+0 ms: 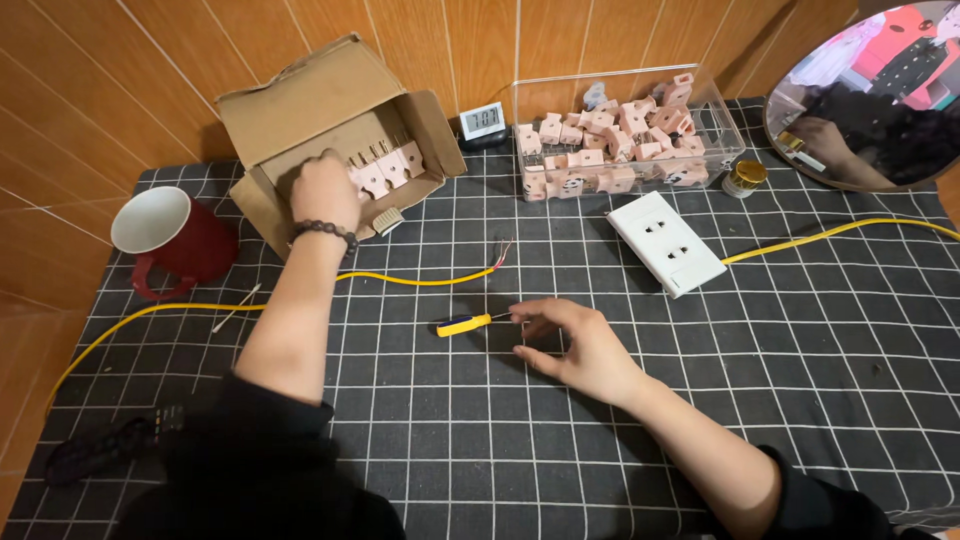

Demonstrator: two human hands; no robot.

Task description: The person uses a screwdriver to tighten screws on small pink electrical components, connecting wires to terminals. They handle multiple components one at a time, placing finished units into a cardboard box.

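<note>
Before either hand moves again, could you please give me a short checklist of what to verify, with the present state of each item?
1. Left hand inside the cardboard box, on the pink parts: ok, though whether it grips one, cannot tell.
2. Right hand at the screwdriver: ok, fingertips at its metal tip; firm hold, cannot tell.
3. Yellow cable end bare and within reach: ok, its thin wires show just above the screwdriver.
4. White socket plate free of the hands: ok, it lies flat beyond the right hand.
5. Red mug apart from the left arm: ok, it stands left of the box.
</note>
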